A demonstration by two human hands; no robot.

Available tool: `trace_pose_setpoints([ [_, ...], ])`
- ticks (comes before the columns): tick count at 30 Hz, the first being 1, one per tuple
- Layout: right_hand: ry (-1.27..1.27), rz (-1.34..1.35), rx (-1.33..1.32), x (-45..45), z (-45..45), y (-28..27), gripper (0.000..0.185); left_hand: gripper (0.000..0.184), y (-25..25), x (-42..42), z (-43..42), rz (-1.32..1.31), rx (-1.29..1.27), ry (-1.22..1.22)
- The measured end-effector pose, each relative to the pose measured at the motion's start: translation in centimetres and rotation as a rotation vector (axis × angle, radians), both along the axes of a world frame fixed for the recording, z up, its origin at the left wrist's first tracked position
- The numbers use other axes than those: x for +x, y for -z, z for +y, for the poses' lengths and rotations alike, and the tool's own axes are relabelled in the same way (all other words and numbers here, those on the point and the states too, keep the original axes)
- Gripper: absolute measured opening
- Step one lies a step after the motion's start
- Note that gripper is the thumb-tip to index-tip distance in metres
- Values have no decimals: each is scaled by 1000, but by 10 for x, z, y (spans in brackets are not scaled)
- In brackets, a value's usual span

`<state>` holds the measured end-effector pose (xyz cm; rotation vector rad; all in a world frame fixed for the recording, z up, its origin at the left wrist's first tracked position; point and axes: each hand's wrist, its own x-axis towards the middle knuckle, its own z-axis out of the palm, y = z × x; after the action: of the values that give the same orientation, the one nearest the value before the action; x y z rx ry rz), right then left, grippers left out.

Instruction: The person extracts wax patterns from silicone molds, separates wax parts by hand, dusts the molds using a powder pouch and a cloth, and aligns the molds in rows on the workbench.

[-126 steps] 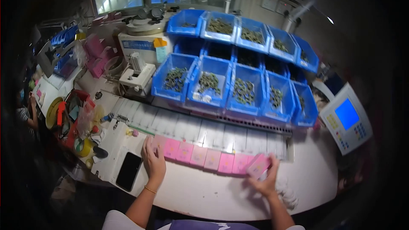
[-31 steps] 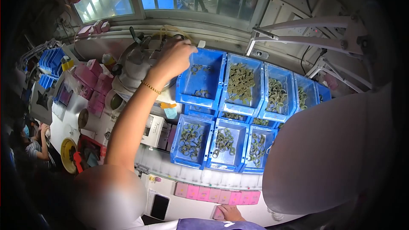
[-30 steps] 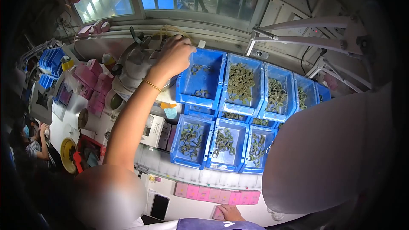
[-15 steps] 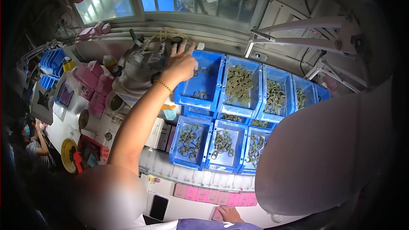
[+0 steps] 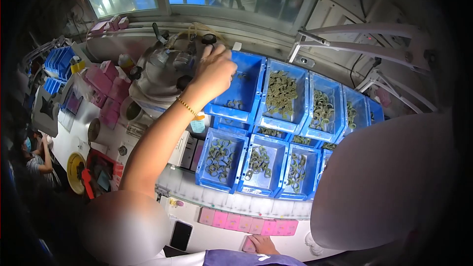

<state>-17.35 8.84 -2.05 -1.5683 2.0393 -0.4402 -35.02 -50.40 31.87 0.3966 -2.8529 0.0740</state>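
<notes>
My left hand (image 5: 216, 71), with a gold bracelet at the wrist, is over the left edge of the back-left blue bin (image 5: 239, 113). Its fingers are curled in; whatever they hold, if anything, is hidden. A few small greenish ring-shaped pieces (image 5: 235, 104) lie in that bin. Just beyond the fingertips is a black knob (image 5: 209, 38) on a round machine (image 5: 160, 76). Low in the view, my right hand (image 5: 264, 245) has its fingers closed on a pink block (image 5: 249, 244) on the white table.
More blue bins (image 5: 263, 167) hold many greenish rings. A row of pink blocks (image 5: 231, 221) lines the table behind a phone (image 5: 181, 235). White lamp arms (image 5: 359, 49) stand at right; a large blurred grey shape (image 5: 384, 187) covers the lower right. Another person (image 5: 43, 160) sits far left.
My left hand's fingers, stretched out before, have curled in near the bin's edge. My right hand stays on the pink block. The whole view has shifted slightly.
</notes>
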Motion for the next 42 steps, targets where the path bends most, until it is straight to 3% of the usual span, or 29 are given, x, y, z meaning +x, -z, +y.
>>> trace_pose_setpoints([
  [2, -12, 45, 36, 2, 0, 2, 79, 25, -3, 3, 4, -109, 121, 49],
  [4, -13, 27, 80, 1, -5, -5, 79, 32, 5, 6, 5, -183, 423, 222],
  [5, -14, 10, 125, 0, -7, -8, 79, 42, 7, 4, 6, -199, 367, 265],
  [10, -20, 44, 74, 0, -1, 2, 77, 52, 13, -16, 10, -392, 413, 215],
  [16, 3, -11, 92, 2, -1, 3, 75, 48, 20, -23, 14, -439, 344, 127],
  [18, 4, -41, 118, 1, -1, 3, 75, 38, 15, -22, 7, -360, 380, 191],
  [19, -8, 10, 78, 1, -1, 1, 75, 25, 11, -22, 2, -245, 400, 163],
  [20, -21, 61, 38, 1, -2, 0, 75, 23, 8, -26, 1, -164, 350, 65],
  [22, -4, 38, 25, 2, 1, 1, 74, 23, 15, -36, -8, -93, 3, 87],
  [25, 1, 0, 4, 3, 3, 18, 68, 23, 21, -45, -11, -242, -84, 67],
  [30, 8, -9, 8, -2, -4, 7, 58, 25, 35, -46, -7, -237, -117, 48],
  [32, 17, -14, -2, 0, -3, 16, 55, 27, 15, -42, -1, -315, 80, 3],
  [36, 38, -69, 11, 3, 4, 25, 55, 28, 37, -51, -9, -107, 156, 99],
  [38, 31, 14, -12, 2, -4, 1, 59, 28, 46, -55, -5, -123, -83, 116],
  [42, 26, 93, -32, 7, 2, 2, 64, 31, 28, -35, 6, -150, 83, 97],
])
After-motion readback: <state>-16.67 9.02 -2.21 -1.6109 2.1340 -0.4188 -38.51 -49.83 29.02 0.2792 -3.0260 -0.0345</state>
